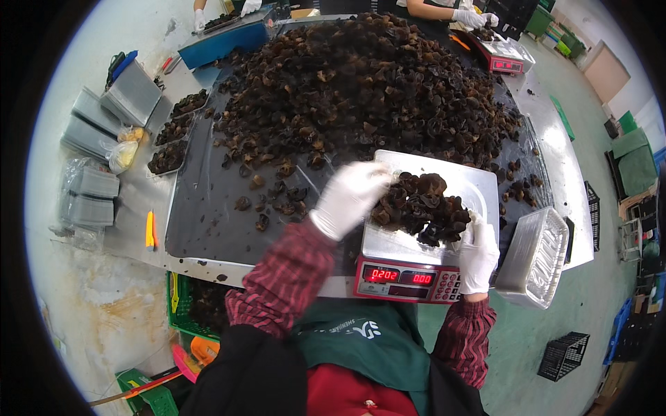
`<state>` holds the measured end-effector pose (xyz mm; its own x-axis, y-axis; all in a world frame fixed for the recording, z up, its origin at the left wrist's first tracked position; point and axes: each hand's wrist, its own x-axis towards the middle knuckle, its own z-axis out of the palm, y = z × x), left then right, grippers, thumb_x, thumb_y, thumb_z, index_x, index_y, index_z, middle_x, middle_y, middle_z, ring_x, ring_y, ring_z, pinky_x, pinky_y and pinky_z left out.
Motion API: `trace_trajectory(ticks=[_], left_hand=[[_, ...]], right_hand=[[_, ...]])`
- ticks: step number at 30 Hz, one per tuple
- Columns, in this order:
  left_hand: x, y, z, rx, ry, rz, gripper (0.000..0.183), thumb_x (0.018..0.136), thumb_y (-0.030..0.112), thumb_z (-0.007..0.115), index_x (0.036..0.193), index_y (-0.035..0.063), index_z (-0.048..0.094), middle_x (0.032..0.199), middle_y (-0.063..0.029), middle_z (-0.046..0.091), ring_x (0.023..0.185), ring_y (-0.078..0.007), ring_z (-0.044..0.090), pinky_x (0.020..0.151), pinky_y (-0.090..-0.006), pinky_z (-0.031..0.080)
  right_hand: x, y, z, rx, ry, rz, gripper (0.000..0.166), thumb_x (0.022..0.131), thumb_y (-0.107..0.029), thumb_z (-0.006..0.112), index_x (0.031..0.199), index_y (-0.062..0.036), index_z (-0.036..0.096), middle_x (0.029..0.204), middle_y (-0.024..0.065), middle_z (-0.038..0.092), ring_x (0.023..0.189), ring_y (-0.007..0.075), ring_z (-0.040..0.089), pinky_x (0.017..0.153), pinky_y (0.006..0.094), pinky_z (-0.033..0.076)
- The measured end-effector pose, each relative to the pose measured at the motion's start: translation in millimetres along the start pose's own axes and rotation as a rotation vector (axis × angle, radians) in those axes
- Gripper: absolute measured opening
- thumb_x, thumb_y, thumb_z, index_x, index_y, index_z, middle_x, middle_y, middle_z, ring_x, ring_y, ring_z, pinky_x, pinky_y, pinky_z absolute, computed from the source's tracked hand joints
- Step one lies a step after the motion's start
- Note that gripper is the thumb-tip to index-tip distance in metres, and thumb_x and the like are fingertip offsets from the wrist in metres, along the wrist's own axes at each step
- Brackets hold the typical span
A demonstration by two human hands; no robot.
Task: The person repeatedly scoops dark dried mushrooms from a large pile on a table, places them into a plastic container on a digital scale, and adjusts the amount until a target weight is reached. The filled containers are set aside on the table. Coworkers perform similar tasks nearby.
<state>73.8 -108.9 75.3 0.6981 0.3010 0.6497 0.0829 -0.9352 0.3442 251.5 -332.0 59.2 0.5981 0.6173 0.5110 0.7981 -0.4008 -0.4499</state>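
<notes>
A heap of dark wood ear mushrooms (419, 205) rests on the steel pan (471, 182) of a red digital scale (434, 283) with lit red digits. Whether a clear tray lies under the heap is hard to tell. My left hand (349, 197), white-gloved and blurred by motion, reaches in from the left, its fingertips at the heap's upper left edge. On the opposite side my right hand (477, 252), also gloved, has its fingertips against the heap's right edge, above the scale's keypad. What either hand grips is hidden. Beyond the scale rises a large pile of wood ears (354, 88).
Stacked clear plastic trays (536, 257) stand right of the scale. Filled trays (167, 158), tray stacks (91, 192) and an orange utility knife (150, 230) lie at left. Another person's gloved hands (473, 18) work beside a second scale (503, 61). A green crate (174, 312) sits below the table's edge.
</notes>
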Motion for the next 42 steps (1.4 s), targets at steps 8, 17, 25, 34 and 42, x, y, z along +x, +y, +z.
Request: trace_trajectory(ticks=[8, 17, 25, 34, 42], left_hand=[[-72.9, -161.7, 19.8, 0.243, -0.176, -0.38, 0.029, 0.078, 0.001, 0.064, 0.104, 0.0117, 0.068, 0.114, -0.0107, 0.061, 0.107, -0.0308, 0.057, 0.095, -0.0366, 0.047], [-41.3, -146.3, 6.4, -0.155, 0.065, -0.474, 0.012, 0.078, -0.003, 0.066, 0.088, 0.0031, 0.069, 0.088, -0.0058, 0.065, 0.081, -0.0172, 0.064, 0.075, -0.0266, 0.05], [49.6, 3.6, 12.6, -0.293, 0.04, 0.103, 0.014, 0.078, -0.002, 0.063, 0.089, 0.0057, 0.068, 0.094, -0.0091, 0.065, 0.089, -0.0261, 0.063, 0.078, -0.0329, 0.052], [33.4, -20.0, -32.4, -0.26, -0.053, -0.008, 0.028, 0.081, -0.007, 0.057, 0.102, 0.0046, 0.07, 0.116, -0.0131, 0.065, 0.1, -0.0256, 0.065, 0.087, -0.0311, 0.051], [-89.2, -59.1, -42.3, -0.118, -0.184, -0.508, 0.018, 0.079, 0.002, 0.066, 0.097, 0.0019, 0.068, 0.09, -0.0094, 0.065, 0.086, -0.0227, 0.064, 0.078, -0.0291, 0.05]], right_hand=[[-3.2, -0.2, -13.1, 0.003, 0.098, 0.126, 0.022, 0.091, -0.006, 0.056, 0.112, -0.0032, 0.062, 0.1, 0.0144, 0.066, 0.09, 0.029, 0.065, 0.079, 0.0344, 0.05], [-8.5, 3.8, -28.5, 0.017, 0.072, 0.201, 0.022, 0.094, -0.009, 0.056, 0.114, 0.0007, 0.062, 0.104, 0.0155, 0.066, 0.096, 0.0269, 0.065, 0.086, 0.0331, 0.049], [-13.3, 1.6, -20.0, 0.011, 0.078, 0.185, 0.021, 0.094, -0.007, 0.055, 0.113, 0.0, 0.062, 0.104, 0.0142, 0.067, 0.094, 0.0253, 0.065, 0.084, 0.0322, 0.05], [-15.4, 5.8, -34.2, 0.105, 0.105, 0.243, 0.023, 0.097, -0.011, 0.055, 0.114, 0.0039, 0.061, 0.102, 0.0138, 0.066, 0.094, 0.0202, 0.062, 0.085, 0.0308, 0.048], [-16.3, 11.9, -28.5, 0.121, 0.143, 0.257, 0.022, 0.093, -0.008, 0.059, 0.111, 0.0026, 0.064, 0.1, 0.0159, 0.068, 0.089, 0.023, 0.066, 0.081, 0.0315, 0.05]])
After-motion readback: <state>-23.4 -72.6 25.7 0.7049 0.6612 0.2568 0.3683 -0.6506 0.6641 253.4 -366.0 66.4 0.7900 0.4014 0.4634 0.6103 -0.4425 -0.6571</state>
